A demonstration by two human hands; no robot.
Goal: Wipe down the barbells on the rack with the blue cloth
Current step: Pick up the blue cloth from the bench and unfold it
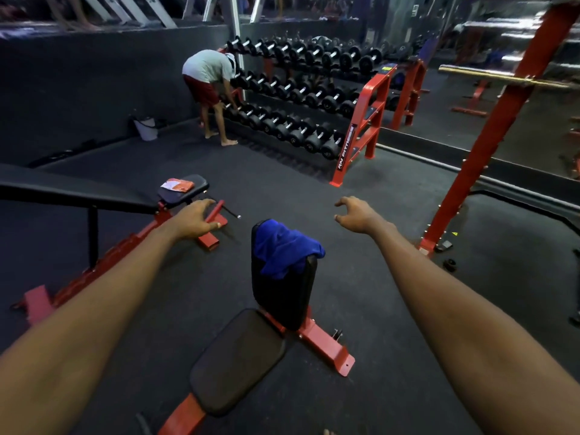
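Note:
A blue cloth [282, 249] lies draped over the top of the upright black backrest of a red-framed bench [284, 293] just in front of me. My left hand [196, 219] is stretched out to the cloth's left, fingers apart, holding nothing. To the right of the cloth, my right hand [356, 215] hovers with curled, spread fingers, also holding nothing. Neither hand touches the cloth. A red three-tier rack [361, 130] of black dumbbells [295, 133] stands against the mirrored wall farther ahead. A barbell [499, 77] rests on a red upright stand [489, 142] at the right.
A second bench [94, 191] with an orange packet [178, 185] on its seat stands at the left. A person [208, 89] bends over the rack's left end, with a white bucket [146, 128] beside them. Dark rubber floor lies between me and the rack.

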